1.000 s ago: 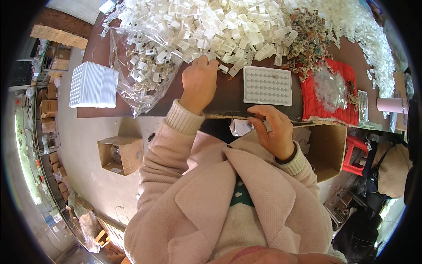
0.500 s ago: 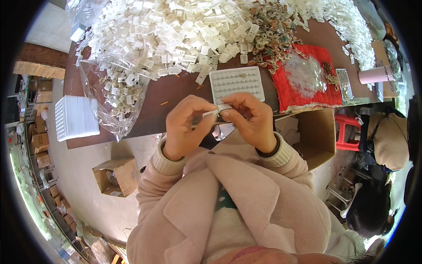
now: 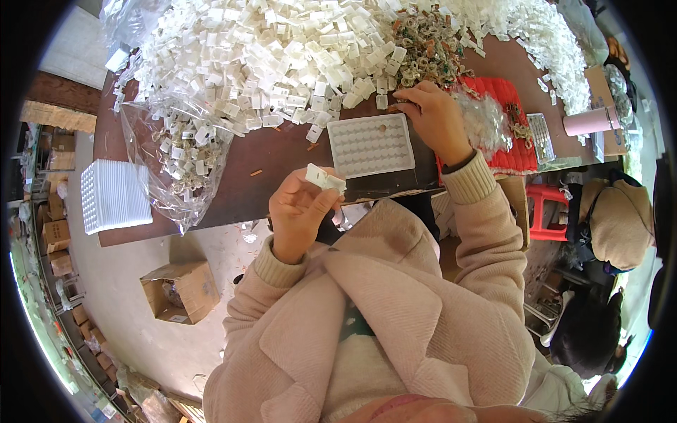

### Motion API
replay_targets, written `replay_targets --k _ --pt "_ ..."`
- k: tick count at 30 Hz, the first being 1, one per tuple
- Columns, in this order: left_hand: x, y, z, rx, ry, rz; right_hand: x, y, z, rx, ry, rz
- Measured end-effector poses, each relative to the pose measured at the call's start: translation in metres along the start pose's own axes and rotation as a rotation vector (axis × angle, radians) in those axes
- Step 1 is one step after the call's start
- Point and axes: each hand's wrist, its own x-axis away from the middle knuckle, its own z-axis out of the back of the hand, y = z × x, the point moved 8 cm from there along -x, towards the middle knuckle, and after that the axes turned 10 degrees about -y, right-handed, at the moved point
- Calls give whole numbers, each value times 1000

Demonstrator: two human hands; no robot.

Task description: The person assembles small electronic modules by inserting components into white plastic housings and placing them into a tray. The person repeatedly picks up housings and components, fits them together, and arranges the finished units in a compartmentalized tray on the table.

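My left hand (image 3: 302, 211) is closed on a small white plastic card (image 3: 324, 180), pinched between thumb and fingers in front of the table's near edge. The card looks folded or doubled. My right hand (image 3: 434, 116) reaches over the table to the edge of a heap of small tangled trinkets (image 3: 425, 53). Its thumb and forefinger point left with a gap between them, and nothing shows in them. Between my hands lies a white tray (image 3: 371, 170) with rows of small wells; a small brownish spot shows near its far right corner.
White plastic cards (image 3: 247, 63) are piled across the far table. Left are a clear bag (image 3: 211, 158) of similar pieces and stacked white trays (image 3: 116, 197). A red cloth (image 3: 497, 88) with clear plastic, a pink cylinder (image 3: 591, 121), a floor carton (image 3: 185, 292) and a red stool (image 3: 546, 211) also appear.
My right hand has left the white card and moved far and right to the trinket heap. The left hand keeps the card, now turned flatter. The view has shifted slightly.
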Motion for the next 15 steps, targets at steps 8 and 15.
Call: replay_targets --k 8,15 --pt "5 -2 2 -9 -3 36 -7 23 2 -142 30 -48" --pt "2 -5 0 64 -31 -11 18 57 41 -875 272 -302"
